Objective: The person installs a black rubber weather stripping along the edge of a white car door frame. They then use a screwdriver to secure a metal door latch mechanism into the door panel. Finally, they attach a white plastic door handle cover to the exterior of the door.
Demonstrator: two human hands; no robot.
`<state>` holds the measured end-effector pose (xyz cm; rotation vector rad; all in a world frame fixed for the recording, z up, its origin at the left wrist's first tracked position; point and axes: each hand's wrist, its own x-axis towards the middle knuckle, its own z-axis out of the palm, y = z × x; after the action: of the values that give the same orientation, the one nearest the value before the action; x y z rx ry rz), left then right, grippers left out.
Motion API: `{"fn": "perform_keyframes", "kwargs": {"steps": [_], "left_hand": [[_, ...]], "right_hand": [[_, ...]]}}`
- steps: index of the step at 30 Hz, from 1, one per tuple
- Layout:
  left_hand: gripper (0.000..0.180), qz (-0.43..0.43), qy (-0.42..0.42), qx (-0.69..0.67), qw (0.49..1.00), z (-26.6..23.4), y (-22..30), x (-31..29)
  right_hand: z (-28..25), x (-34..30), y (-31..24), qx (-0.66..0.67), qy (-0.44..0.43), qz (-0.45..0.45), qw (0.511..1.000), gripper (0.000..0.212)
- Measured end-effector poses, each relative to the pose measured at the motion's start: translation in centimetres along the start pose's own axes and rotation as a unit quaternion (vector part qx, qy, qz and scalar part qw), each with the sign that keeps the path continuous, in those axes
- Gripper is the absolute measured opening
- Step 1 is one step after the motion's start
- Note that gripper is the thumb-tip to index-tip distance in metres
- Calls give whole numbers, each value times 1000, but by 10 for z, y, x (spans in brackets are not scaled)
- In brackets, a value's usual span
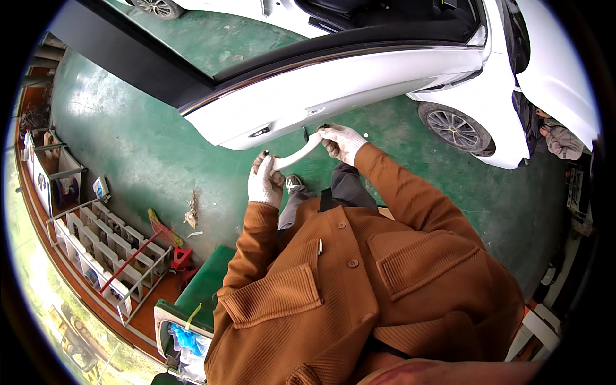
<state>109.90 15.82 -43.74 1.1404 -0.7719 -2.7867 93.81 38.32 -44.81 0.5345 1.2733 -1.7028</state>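
A white, gently curved car door handle (299, 154) is held in front of my body, one end in each hand. My left hand (264, 181), in a white work glove with dirty fingertips, is closed round its left end. The gloved right hand (342, 143) pinches the other end, which is raised higher. Just beyond stands a white car door (333, 86), swung open. On its outer face is a dark-edged handle recess (260, 132), with a smaller opening (314, 111) beside it. The handle is apart from the door.
The white car's front wheel (453, 127) is at the right, and a person's grey sleeve (566, 142) shows past it. At the left stand a divided rack (106, 244), a red jack (182, 258) and a green bench (204, 282). Debris (192, 210) lies on the green floor.
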Motion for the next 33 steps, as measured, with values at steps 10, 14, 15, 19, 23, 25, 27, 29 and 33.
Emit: {"fn": "perform_keyframes", "kwargs": {"steps": [10,14,15,19,23,25,27,29,33], "left_hand": [[27,-8,-36,-48,998,-5,-19,2],[29,-13,-70,-44,996,0,-30,3],[29,-3,-76,-42,996,2,-31,4],[36,68,-60,-4,996,7,-23,18],[32,111,-45,-8,993,8,-11,39],[28,137,-51,-22,989,10,-11,49],[22,173,-45,-41,983,12,-14,56],[18,171,8,-49,984,14,-19,59],[15,140,34,-46,988,19,-22,59]], "right_hand": [[22,17,-9,4,38,-45,998,11],[20,15,-16,20,62,-58,996,11],[21,15,-17,25,67,-62,996,12],[28,19,-13,-28,81,-25,996,17],[34,26,-6,20,60,-23,998,19],[35,29,-3,38,35,-28,998,20],[36,29,-1,48,25,-28,998,21],[38,27,0,51,25,-29,998,22],[41,19,-2,-41,46,-29,998,25]]}}
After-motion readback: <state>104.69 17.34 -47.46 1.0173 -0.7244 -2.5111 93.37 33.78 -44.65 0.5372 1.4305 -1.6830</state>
